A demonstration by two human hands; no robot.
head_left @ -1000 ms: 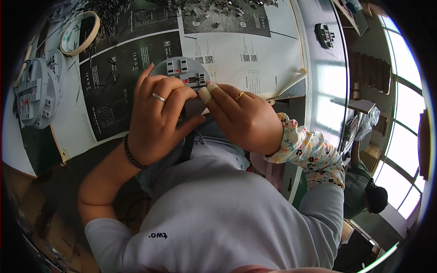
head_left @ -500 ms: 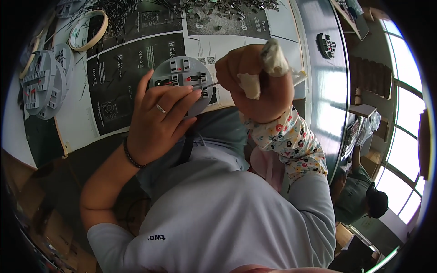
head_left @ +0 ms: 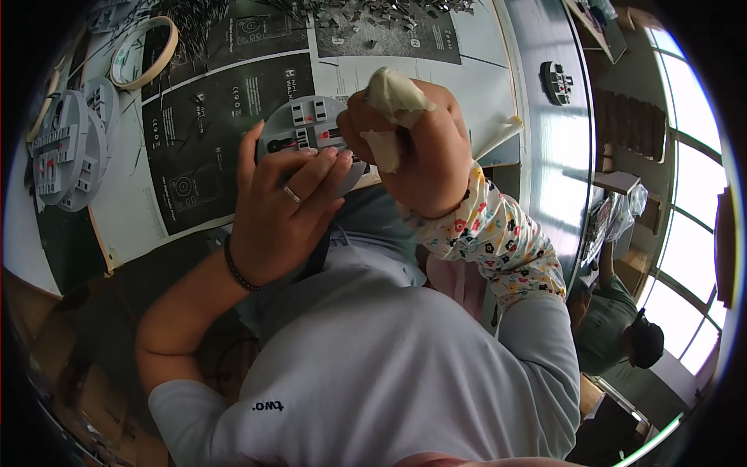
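Note:
A round grey plastic housing [head_left: 282,122] lies near the table's front edge, with white blocks, dark slots and small red parts on its face. My left hand [head_left: 284,191], wearing a ring, grips it, its fingertips across the near part and one finger at the left rim. Over the housing's right side is my right hand [head_left: 416,148], closed in a fist, with pale tape [head_left: 395,95] around it. A thin metal shaft stuck out of this fist half a second ago; now the hand hides what it holds. A flowered sleeve covers that forearm.
Several similar grey housings [head_left: 68,148] stand stacked at the left, near a roll of tape [head_left: 144,54]. Small metal pieces [head_left: 397,15] and thin dark strips lie at the back. Another part [head_left: 557,82] sits on the surface at right. A person [head_left: 615,335] works beyond it.
My right hand has moved left over the housing, and the thin shaft is no longer visible. My left hand has shifted slightly right, still on the housing.

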